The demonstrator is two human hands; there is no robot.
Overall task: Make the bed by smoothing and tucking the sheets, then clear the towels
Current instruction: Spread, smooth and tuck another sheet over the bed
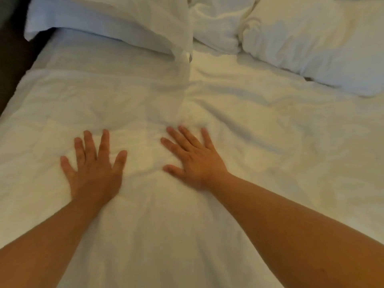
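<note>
Looking down from my head, I have both hands flat on the white sheet that covers the bed. My left hand lies palm down with the fingers straight and spread, pointing toward the head of the bed, grasping nothing; the sheet is directly under it, and small creases show around its fingertips. My right hand lies just beside it, also palm down, fingers straight and fanned, angled a little to the left, released and only pressing on the cloth. Between the two hands the sheet is bunched into a low ridge, and a longer fold runs from there up the middle of the bed toward the pillows. The sheet spreads out on all sides of my hands: smooth below my forearms, rumpled farther up and to the right. A folded-back edge of it crosses the bed on the left, well above my left hand. At the head of the bed lie two white pillows, well apart from my hands: the left pillow with its corner hanging over the bed's edge, and the right pillow lying at an angle. Between them sits a crumpled heap of bedding. A dark strip shows along the bed's left side; what it is I cannot tell.
</note>
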